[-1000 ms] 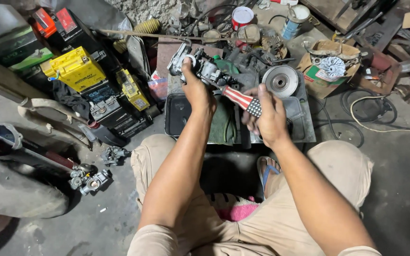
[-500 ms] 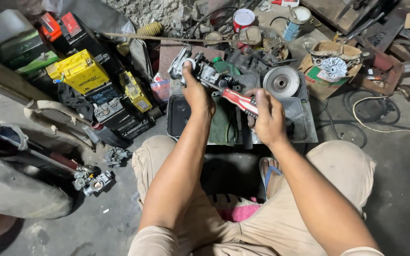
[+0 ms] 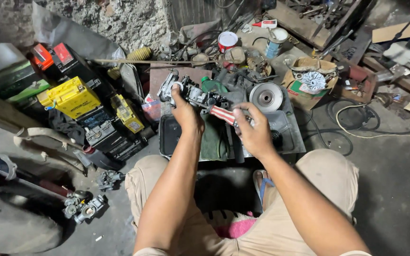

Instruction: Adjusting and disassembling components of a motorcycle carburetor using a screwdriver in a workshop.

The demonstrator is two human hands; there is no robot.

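Gripping carburetor [image 3: 193, 95] w/ left hand [image 3: 186, 114]; right hand [image 3: 255, 132] holds striped screwdriver [image 3: 224, 115].

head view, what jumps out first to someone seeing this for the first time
At centre, the left hand grips a grey metal carburetor while the right hand holds a red and white striped screwdriver against it, over a dark tray on the floor. To the left, a bright yellow battery stands out among darker ones. Right of the hands lies a round metal pulley disc.
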